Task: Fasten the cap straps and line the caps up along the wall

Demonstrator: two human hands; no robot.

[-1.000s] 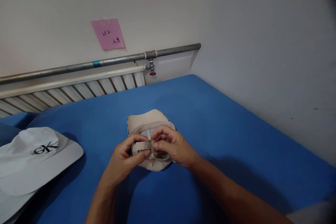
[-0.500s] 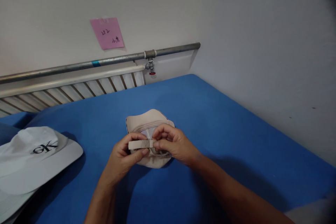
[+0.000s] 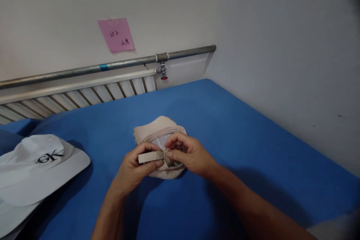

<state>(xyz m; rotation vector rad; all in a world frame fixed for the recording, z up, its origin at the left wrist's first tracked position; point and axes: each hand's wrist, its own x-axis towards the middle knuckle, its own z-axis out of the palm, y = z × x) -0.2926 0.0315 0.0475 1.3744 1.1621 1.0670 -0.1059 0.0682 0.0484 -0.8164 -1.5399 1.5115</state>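
Note:
A beige baseball cap (image 3: 153,127) lies on the blue surface, its brim pointing away from me and its inside showing. Across its near side runs the cap's back strap (image 3: 148,157), with a small buckle at its right part. My left hand (image 3: 135,167) pinches the strap between thumb and fingers, the loose end reaching out over the palm. Right beside it, my right hand (image 3: 189,154) grips the strap near the buckle with thumb and index finger. The fingers partly hide the buckle and the cap's opening.
To the left rests a white cap (image 3: 42,157) with black letters, on top of another pale cap (image 3: 14,215). A white radiator (image 3: 84,95) and a metal pipe (image 3: 126,62) with a valve line the back wall. A pink note (image 3: 116,35) is stuck above. The blue bedding (image 3: 253,150) meets the right wall.
The strap has tilted, its right part now slightly higher, and its part near the buckle is bent. Both hands keep their grip and have moved only slightly.

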